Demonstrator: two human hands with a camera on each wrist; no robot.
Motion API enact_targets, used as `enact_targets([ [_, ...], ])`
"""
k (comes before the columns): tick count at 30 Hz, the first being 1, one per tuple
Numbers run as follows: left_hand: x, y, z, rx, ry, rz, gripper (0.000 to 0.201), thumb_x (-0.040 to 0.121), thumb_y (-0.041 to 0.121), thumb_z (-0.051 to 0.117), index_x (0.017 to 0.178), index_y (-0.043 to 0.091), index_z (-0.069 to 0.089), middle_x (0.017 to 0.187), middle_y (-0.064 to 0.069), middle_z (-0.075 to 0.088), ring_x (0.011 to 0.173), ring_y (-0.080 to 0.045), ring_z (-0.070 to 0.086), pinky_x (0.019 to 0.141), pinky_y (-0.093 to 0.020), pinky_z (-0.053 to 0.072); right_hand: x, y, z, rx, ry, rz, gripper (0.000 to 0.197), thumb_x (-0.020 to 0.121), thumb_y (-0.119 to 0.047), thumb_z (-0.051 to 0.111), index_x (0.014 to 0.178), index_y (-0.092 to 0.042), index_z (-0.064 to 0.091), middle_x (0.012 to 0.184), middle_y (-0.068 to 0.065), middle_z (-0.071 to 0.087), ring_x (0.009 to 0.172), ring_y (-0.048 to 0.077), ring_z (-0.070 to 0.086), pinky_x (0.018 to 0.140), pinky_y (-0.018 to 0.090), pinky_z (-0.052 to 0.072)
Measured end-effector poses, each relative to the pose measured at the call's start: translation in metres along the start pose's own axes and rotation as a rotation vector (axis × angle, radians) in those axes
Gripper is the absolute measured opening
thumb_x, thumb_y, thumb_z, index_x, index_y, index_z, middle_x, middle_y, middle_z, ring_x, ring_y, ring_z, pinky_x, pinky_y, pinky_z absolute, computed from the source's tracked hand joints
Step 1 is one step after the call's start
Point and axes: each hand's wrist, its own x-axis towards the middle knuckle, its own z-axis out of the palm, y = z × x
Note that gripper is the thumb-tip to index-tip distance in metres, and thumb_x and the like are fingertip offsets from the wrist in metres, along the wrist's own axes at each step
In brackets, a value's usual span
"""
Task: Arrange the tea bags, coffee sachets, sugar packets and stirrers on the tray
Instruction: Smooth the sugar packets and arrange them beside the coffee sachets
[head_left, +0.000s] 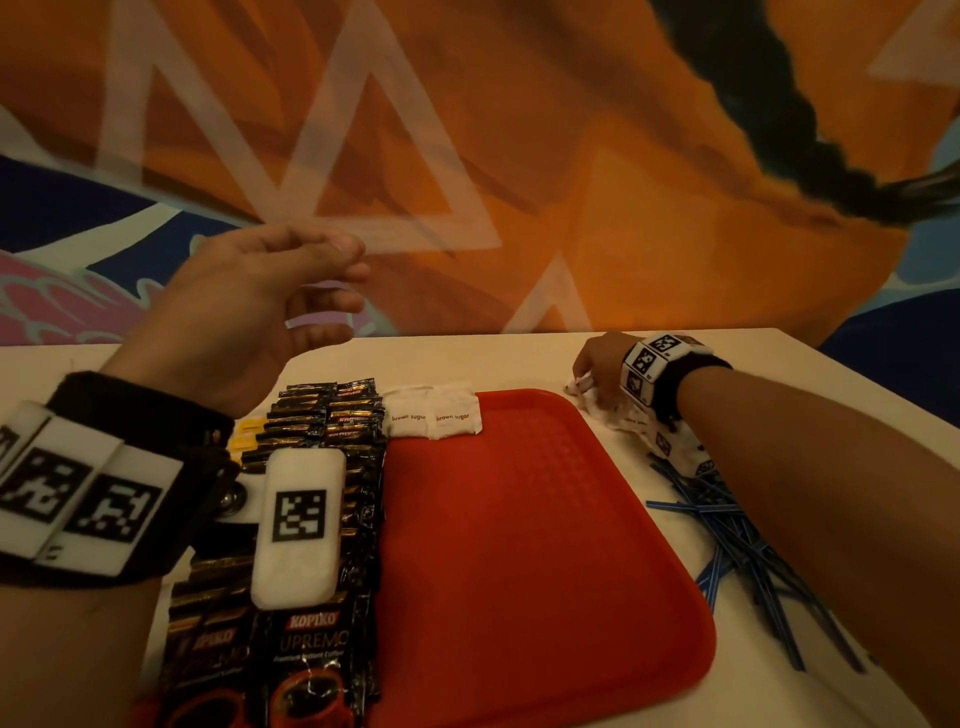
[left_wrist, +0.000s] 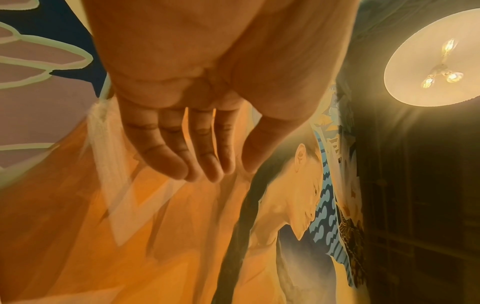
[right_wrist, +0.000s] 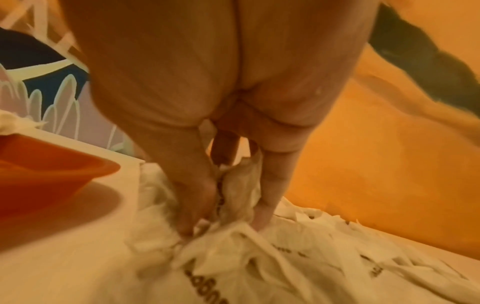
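- The right hand (head_left: 597, 374) is down on the tabletop (head_left: 519, 358) past the far right corner of the red tray (head_left: 519, 519), fingers curled into a loose heap of white sugar packets (right_wrist: 233, 257) and pinching some between thumb and fingers.
- The left hand (head_left: 249, 306) hangs in the air above the far left, fingers relaxed and a little bent, holding nothing.
- Two sugar packets (head_left: 434, 415) lie side by side at the tray's far edge; the coffee sachets (head_left: 322, 467) run in rows along its left side.
- The blue stirrers (head_left: 727, 525) lie scattered on the tabletop right of the tray, under the right forearm.
- Risk: the pinch looks to take several crumpled packets at once, so some may drop short of the tray.
- Risk: the forearm, drawn back low, could sweep stirrers off the tabletop.
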Motion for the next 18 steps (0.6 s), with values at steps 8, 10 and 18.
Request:
enact_targets([
  [8, 0.002, -0.004, -0.001, -0.042, -0.023, -0.031, 0.021, 0.083, 0.026, 0.065, 0.101, 0.014, 0.067, 0.087, 0.002, 0.071, 0.077, -0.012, 0.065, 0.059, -0.021, 0.056, -0.015, 0.009, -0.031, 0.37, 0.205, 0.053, 0.03, 0.083, 0.0, 0.064, 0.112, -0.003, 0.07, 0.079, 0.006, 0.061, 0.062, 0.017, 0.05, 0.045, 0.015, 0.034],
  [10, 0.001, -0.006, 0.001, -0.066, -0.049, -0.047, 0.029, 0.074, 0.03, 0.067, 0.1, 0.015, 0.067, 0.088, 0.002, 0.071, 0.078, -0.012, 0.065, 0.064, -0.023, 0.055, -0.024, 0.009, -0.044, 0.476, 0.307, 0.027, 0.027, 0.081, -0.004, 0.07, 0.107, -0.001, 0.07, 0.086, 0.018, 0.065, 0.068, 0.027, 0.055, 0.05, 0.017, 0.037],
  [18, -0.001, -0.02, 0.022, -0.134, 0.043, -0.297, 0.051, 0.089, 0.053, 0.062, 0.125, 0.017, 0.061, 0.121, -0.006, 0.063, 0.112, -0.028, 0.061, 0.076, -0.04, 0.057, -0.087, -0.049, -0.1, 1.273, 0.286, -0.388, 0.022, 0.076, 0.025, 0.061, 0.084, 0.005, 0.061, 0.074, 0.01, 0.07, 0.069, 0.016, 0.069, 0.063, 0.025, 0.055],
])
